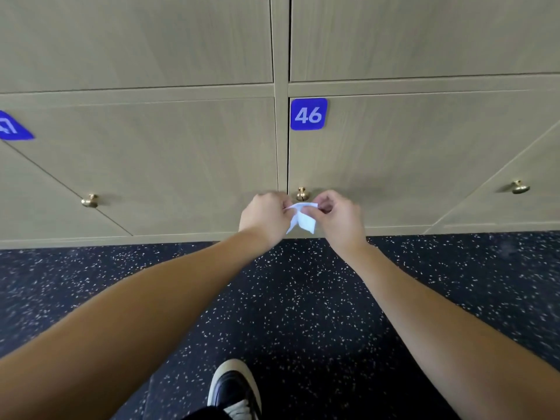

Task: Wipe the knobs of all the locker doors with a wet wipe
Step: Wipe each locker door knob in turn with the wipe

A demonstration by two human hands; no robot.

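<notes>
A small white wet wipe (301, 218) hangs between my two hands, just below the brass knob (301, 194) of the locker door marked 46 (308, 114). My left hand (266, 216) pinches the wipe's left edge and my right hand (341, 218) pinches its right edge. The wipe does not touch the knob. Another brass knob (90, 200) sits on the door to the left, and a third knob (520, 187) on the door to the right.
Beige wood-grain locker doors (181, 165) fill the wall ahead, with a blue number plate (12, 128) at the far left. Below lies a dark speckled floor (303, 298). My black and white shoe (235, 389) shows at the bottom edge.
</notes>
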